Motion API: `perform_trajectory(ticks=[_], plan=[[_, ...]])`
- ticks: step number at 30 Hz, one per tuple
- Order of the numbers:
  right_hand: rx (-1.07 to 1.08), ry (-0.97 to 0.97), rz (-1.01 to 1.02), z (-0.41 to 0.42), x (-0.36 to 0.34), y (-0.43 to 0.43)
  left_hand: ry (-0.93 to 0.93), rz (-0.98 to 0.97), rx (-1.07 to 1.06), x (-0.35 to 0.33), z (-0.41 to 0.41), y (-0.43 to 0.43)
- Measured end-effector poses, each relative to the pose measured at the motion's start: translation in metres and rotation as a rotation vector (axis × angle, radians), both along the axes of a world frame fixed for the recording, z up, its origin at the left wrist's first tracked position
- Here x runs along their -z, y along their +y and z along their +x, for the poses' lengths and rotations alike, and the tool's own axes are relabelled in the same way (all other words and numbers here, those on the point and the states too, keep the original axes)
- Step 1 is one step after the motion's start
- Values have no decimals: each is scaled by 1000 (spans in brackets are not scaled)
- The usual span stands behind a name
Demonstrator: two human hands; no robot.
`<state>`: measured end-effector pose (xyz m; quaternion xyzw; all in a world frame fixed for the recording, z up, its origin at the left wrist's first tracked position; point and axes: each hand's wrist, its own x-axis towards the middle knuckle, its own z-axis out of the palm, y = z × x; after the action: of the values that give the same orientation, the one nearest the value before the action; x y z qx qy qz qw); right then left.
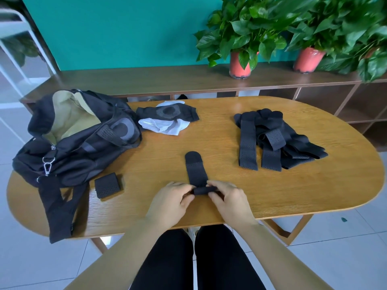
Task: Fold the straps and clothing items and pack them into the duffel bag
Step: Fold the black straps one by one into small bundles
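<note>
1. Two hands meet near the 6 o'clock edge of the oval wooden bench (293, 195). The left hand (169, 199) and the right hand (228, 197) each pinch one end of a small tight roll at the near end of a black perforated strap (195, 170), with fingers and thumbs curled round it.
2. From the roll, the rest of that strap lies flat on the bench and runs toward 12 o'clock. Its rounded tip points away from the person.
3. At 9 to 10 o'clock sits the black duffel bag (69, 155), unzipped and gaping, with its tan lining in view.
4. A wide black shoulder band (60, 216) of the bag trails across the bench and hangs over the edge at about 7 o'clock.
5. At 8 o'clock, just beside the bag's near side, rests a folded strap (107, 185), a flat black square.
6. At 11 o'clock a black garment (167, 113) with a grey ring patch lies on top of a crumpled white garment (165, 125), close to the bag's right end.
7. At 2 o'clock, well apart from both hands, lies a loose pile of straps (272, 141), several of them stretched toward the person.
8. Beyond the bench at 12 to 1 o'clock, a low wooden shelf (146, 80) carries two potted plants (240, 63) in red pots.
</note>
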<state>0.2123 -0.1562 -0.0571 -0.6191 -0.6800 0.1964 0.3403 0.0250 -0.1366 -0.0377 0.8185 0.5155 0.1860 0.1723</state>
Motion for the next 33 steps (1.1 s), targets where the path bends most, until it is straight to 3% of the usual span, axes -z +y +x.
perform_trajectory(ticks=[5, 14, 27, 33], plan=[[172, 130, -43, -15, 1, 10, -160, 22, -230, 8, 16, 0], [315, -13, 93, -36, 9, 23, -88, -59, -391, 8, 28, 11], [319, -152, 85, -41, 6, 29, -81, -1, -306, 10, 27, 15], [284, -265, 203, -40, 10, 30, 92, 36, -142, 13, 26, 15]])
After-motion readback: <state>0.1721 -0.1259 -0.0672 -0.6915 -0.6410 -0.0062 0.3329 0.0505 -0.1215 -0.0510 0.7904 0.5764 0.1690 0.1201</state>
